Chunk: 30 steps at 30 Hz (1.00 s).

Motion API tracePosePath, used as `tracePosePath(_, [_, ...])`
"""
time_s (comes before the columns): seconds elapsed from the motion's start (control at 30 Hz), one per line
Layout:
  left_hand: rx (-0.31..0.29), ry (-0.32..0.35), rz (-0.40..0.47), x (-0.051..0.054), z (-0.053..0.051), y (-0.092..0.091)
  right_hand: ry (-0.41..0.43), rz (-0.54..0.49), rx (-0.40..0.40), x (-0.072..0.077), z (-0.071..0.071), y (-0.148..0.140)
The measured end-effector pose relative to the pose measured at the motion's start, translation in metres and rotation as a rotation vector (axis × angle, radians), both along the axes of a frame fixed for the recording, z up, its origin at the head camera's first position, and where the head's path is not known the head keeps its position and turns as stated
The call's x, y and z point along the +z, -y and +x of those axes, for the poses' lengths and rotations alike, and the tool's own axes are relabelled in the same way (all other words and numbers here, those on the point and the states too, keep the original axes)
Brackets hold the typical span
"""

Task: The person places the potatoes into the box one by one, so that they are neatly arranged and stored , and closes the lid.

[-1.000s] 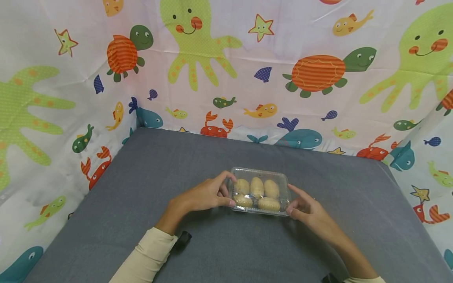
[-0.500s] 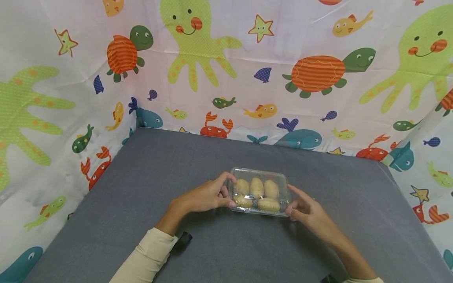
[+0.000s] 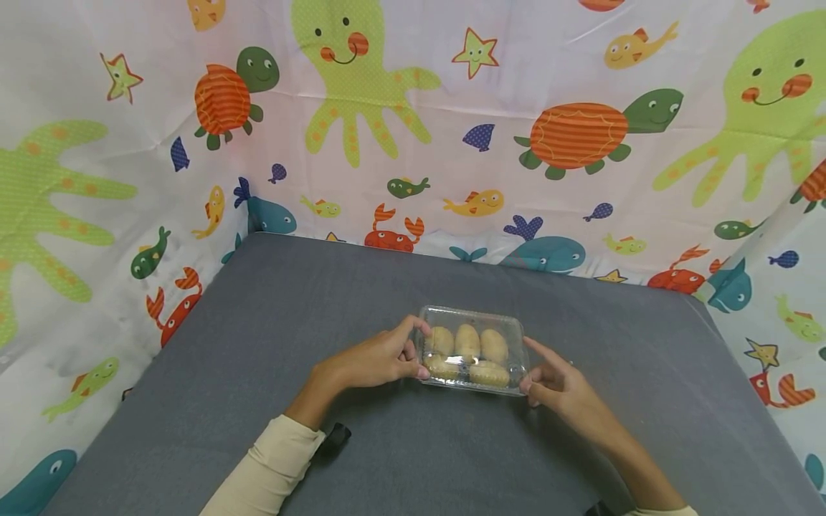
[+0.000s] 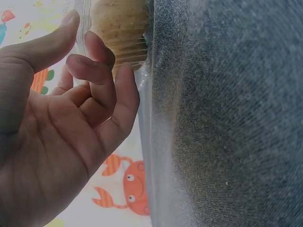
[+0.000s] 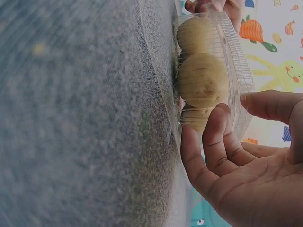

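Note:
A clear plastic clamshell container (image 3: 474, 313) lies on the cloth in the middle of the head view, its lid down. Inside sit several pale yellow potatoes (image 3: 494, 346). My left hand (image 3: 383, 356) holds the container's left end between thumb and fingers. On the opposite end, my right hand (image 3: 561, 383) grips the rim, thumb at the near corner and index finger along the side. The left wrist view shows my left thumb at the plastic rim beside a potato (image 4: 120, 23). In the right wrist view, my right fingertips are against the ribbed wall near a potato (image 5: 203, 80).
A grey cloth (image 3: 323, 287) covers the table surface around the container. Behind and along both sides hangs a white curtain (image 3: 413, 115) printed with sea animals. A black strap piece (image 3: 335, 438) is on the left wrist by the cream sleeve (image 3: 271, 462).

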<state>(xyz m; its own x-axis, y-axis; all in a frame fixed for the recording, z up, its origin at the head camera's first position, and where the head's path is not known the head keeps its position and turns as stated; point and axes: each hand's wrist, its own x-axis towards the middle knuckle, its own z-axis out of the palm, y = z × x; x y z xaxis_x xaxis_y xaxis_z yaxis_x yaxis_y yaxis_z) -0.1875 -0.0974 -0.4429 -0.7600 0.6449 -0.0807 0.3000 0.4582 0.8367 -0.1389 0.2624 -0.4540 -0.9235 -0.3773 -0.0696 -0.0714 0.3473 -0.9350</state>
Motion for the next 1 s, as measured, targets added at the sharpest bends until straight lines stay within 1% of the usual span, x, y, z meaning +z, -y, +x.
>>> tracePosePath(0.2, [-0.001, 0.001, 0.004, -0.0001, -0.0004, -0.0006, 0.005, -0.009, -0.002, -0.0005, -0.0002, -0.0009])
tracePosePath(0.43, [0.004, 0.004, 0.003, 0.0009, -0.0005, -0.0008, 0.008, -0.009, -0.026, -0.0005, -0.0017, 0.0012])
tracePosePath(0.67, [0.005, 0.01, 0.007, 0.0007, -0.0011, -0.0027, -0.019, -0.001, -0.046, -0.0001, -0.0011, 0.002])
tracePosePath(0.83, [0.009, 0.015, 0.009, -0.0007, -0.0015, -0.0031, -0.015, -0.007, -0.044, -0.0014, -0.0006, 0.0016])
tracePosePath(1.0, [0.021, 0.025, 0.044, -0.0007, -0.0028, -0.001, 0.004, -0.011, -0.025, -0.0015, -0.0035, -0.0008])
